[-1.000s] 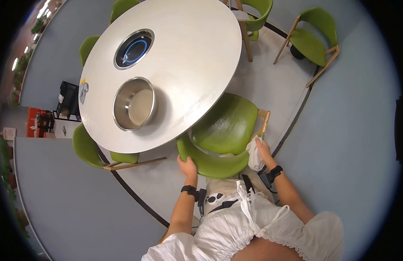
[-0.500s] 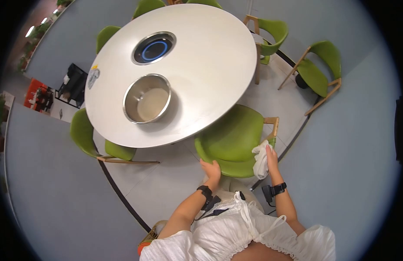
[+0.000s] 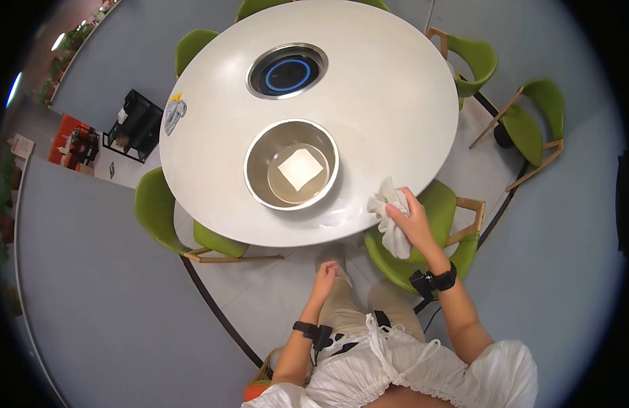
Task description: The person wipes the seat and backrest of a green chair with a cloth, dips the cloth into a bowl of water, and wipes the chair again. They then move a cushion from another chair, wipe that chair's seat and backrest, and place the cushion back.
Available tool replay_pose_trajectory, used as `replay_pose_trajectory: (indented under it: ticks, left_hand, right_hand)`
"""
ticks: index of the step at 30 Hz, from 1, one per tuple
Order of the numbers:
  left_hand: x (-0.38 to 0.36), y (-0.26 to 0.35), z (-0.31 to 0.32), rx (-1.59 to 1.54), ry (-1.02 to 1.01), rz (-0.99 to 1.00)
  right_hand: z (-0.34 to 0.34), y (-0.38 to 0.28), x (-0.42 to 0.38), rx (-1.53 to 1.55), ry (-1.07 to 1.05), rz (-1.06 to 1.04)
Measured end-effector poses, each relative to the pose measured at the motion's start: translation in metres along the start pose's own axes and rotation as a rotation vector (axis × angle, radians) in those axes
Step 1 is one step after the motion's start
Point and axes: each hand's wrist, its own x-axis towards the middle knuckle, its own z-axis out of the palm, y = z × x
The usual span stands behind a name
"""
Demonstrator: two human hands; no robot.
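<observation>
My right hand (image 3: 415,223) is closed around a bunched pale cloth (image 3: 390,216), over the near right edge of the round white table (image 3: 389,88). Below that hand is a green chair (image 3: 437,207) with wooden arms, partly hidden by my hand and the cloth. My left hand (image 3: 324,279) hangs in front of the table with its fingers curled, and nothing shows in it. On the table stands a metal basin (image 3: 256,166) with shallow liquid, where a bright white square looks like a light's reflection.
A round black hotplate (image 3: 287,73) with a blue ring is set into the tabletop. Near the left edge lies a crumpled grey item (image 3: 174,117) with yellow beside it. Other green chairs surround the table, one at the left (image 3: 156,207). A black rack (image 3: 134,126) stands beyond.
My left hand has let go of the chair's backrest. My right hand has raised the cloth from the chair to the table edge. The view has shifted, and a bright square appears in the basin.
</observation>
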Motion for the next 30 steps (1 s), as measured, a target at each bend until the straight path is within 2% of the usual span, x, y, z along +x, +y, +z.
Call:
replay_pose_trajectory:
  ticks: [3, 5, 7, 9, 13, 16, 22, 25, 30]
  left_hand:
    - [0.043, -0.023, -0.034, 0.032, -0.149, 0.109]
    - [0.049, 0.0, -0.055, 0.104, -0.159, 0.144]
    - [0.054, 0.029, -0.08, 0.171, -0.146, 0.186]
    - [0.054, 0.053, -0.1, 0.185, -0.098, 0.179]
    - [0.057, 0.064, -0.136, 0.195, -0.089, 0.216]
    - [0.053, 0.068, -0.157, 0.224, -0.083, 0.201]
    - [0.05, 0.098, -0.179, 0.471, -0.374, 0.119]
    - [0.051, 0.127, -0.168, 0.496, -0.553, 0.151]
    - [0.047, 0.198, -0.113, 0.587, -0.806, 0.195]
  right_hand:
    - [0.056, -0.067, 0.06, -0.295, -0.076, -0.119]
    - [0.1, -0.086, 0.101, -0.604, -0.088, -0.291]
    - [0.145, -0.085, 0.14, -0.835, -0.164, -0.417]
    - [0.184, -0.052, 0.174, -1.004, -0.222, -0.572]
    - [0.232, -0.018, 0.201, -1.382, -0.557, -0.444]
    - [0.227, -0.02, 0.193, -1.265, -0.528, -0.485]
    - [0.18, -0.064, 0.165, -1.058, -0.285, -0.247]
    - [0.151, -0.079, 0.144, -0.857, -0.145, -0.089]
    - [0.083, -0.057, 0.077, -0.536, 0.195, 0.066]
